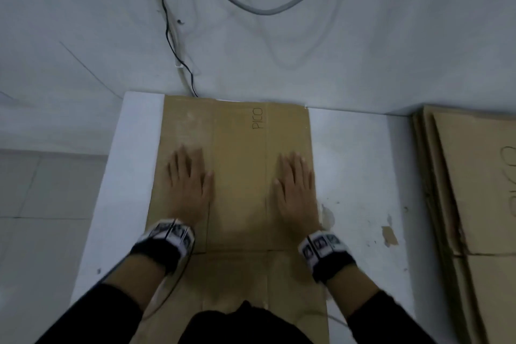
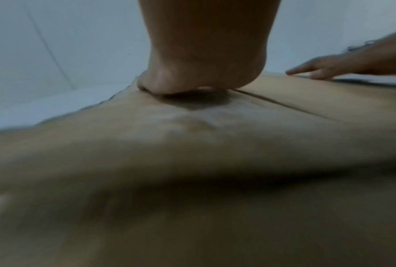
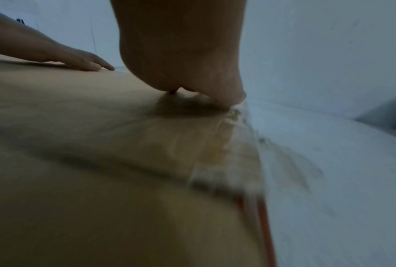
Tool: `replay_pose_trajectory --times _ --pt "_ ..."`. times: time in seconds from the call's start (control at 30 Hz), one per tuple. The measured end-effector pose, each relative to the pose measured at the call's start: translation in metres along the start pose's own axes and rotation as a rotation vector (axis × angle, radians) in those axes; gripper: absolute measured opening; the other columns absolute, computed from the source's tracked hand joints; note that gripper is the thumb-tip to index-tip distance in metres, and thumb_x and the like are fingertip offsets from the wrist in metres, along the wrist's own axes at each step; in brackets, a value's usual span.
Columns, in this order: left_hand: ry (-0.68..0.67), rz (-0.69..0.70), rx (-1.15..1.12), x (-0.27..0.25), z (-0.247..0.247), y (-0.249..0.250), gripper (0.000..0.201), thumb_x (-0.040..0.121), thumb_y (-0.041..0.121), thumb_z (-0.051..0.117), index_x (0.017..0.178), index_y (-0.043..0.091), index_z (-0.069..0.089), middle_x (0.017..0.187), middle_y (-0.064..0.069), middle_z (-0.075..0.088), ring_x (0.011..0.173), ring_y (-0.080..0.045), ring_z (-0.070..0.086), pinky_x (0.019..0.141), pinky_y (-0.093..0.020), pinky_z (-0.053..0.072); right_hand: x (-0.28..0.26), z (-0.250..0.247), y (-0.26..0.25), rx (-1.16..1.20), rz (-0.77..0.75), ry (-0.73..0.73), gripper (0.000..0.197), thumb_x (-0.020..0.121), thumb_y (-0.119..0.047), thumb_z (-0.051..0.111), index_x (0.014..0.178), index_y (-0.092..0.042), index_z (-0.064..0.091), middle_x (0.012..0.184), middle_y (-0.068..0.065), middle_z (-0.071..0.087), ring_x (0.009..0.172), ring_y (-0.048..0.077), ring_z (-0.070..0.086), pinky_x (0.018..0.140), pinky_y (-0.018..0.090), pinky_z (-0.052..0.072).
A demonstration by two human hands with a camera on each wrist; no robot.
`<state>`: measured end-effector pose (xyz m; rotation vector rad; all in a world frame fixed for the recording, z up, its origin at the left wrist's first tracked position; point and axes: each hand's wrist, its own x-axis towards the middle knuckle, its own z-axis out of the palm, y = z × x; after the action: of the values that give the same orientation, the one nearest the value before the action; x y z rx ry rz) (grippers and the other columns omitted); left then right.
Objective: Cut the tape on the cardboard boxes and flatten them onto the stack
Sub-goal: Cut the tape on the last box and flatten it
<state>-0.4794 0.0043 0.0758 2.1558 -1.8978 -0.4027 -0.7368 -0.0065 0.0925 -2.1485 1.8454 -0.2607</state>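
A flattened brown cardboard box [image 1: 240, 176] marked PICO lies on the white table [image 1: 360, 165] in front of me. My left hand [image 1: 188, 179] presses flat on its left panel, fingers straight. My right hand [image 1: 296, 184] presses flat on its right panel, near the box's right edge. In the left wrist view the heel of my left hand [image 2: 204, 54] bears on the cardboard [image 2: 192, 162], with the right hand [image 2: 329, 69] beyond. In the right wrist view the right palm [image 3: 183, 54] pushes down beside the box's torn right edge [image 3: 238, 144]. No cutter is in view.
A stack of flattened boxes [image 1: 472, 190] lies at the table's right end. A scrap of cardboard [image 1: 390, 235] sits on the white top between box and stack. A black cable [image 1: 167, 28] and a grey hose [image 1: 259, 8] hang on the wall behind. Tiled floor [image 1: 42, 204] lies left.
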Motion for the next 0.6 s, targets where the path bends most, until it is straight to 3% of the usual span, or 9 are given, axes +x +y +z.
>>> replay_pose_trajectory --times 0.1,0.2,0.37,0.47,0.53,0.6 --pt "0.105 -0.139 0.098 -0.065 -0.002 -0.009 0.066 0.097 0.044 0.03 0.15 0.005 0.025 0.15 -0.033 0.025 0.138 -0.049 0.024 0.112 -0.061 0.015 -0.067 0.009 0.008 0.024 0.138 -0.005 0.06 0.103 -0.044 0.019 0.158 -0.023 0.007 0.165 0.007 0.005 0.152 0.02 -0.004 0.123 0.048 -0.002" --pt "0.115 -0.161 0.14 -0.115 -0.001 -0.012 0.067 0.098 0.043 0.031 0.151 0.003 0.021 0.152 -0.034 0.019 0.139 -0.049 0.023 0.111 -0.061 0.016 -0.107 0.02 0.013 0.002 0.21 0.004 0.062 0.103 -0.046 0.017 0.158 -0.02 0.005 0.165 0.006 0.001 0.152 0.02 -0.005 0.122 0.05 0.0" --pt "-0.011 -0.177 0.077 -0.117 -0.003 -0.017 0.066 0.097 0.042 0.029 0.151 0.003 0.022 0.152 -0.034 0.018 0.135 -0.053 0.026 0.108 -0.063 0.023 -0.109 0.02 0.014 0.013 0.225 -0.023 0.065 0.101 -0.049 0.015 0.158 -0.021 0.004 0.164 0.003 -0.005 0.151 0.019 -0.011 0.121 0.05 -0.002" --pt "-0.037 -0.243 -0.002 -0.113 -0.013 -0.016 0.068 0.096 0.051 0.03 0.152 0.014 0.022 0.155 -0.028 0.016 0.137 -0.049 0.024 0.106 -0.062 0.025 -0.109 0.009 0.014 0.098 0.214 -0.04 0.068 0.098 -0.057 0.016 0.158 -0.025 0.007 0.164 0.0 -0.002 0.151 0.018 -0.007 0.121 0.044 -0.002" --pt "-0.065 -0.442 -0.084 -0.112 -0.024 -0.012 0.076 0.092 0.058 0.046 0.152 0.021 0.021 0.155 -0.022 0.014 0.137 -0.044 0.021 0.107 -0.06 0.022 -0.112 -0.002 0.014 0.191 0.28 -0.019 0.071 0.098 -0.057 0.035 0.157 -0.023 0.016 0.164 0.004 0.01 0.151 0.023 0.008 0.121 0.04 0.01" --pt "0.013 -0.771 -0.224 -0.115 -0.037 -0.005 0.097 0.075 0.056 0.072 0.148 0.017 0.022 0.151 -0.022 0.018 0.134 -0.042 0.024 0.105 -0.06 0.024 -0.12 -0.012 0.011 0.272 0.465 0.031 0.076 0.092 -0.049 0.059 0.152 -0.014 0.029 0.156 0.011 0.026 0.142 0.031 0.026 0.115 0.044 0.024"
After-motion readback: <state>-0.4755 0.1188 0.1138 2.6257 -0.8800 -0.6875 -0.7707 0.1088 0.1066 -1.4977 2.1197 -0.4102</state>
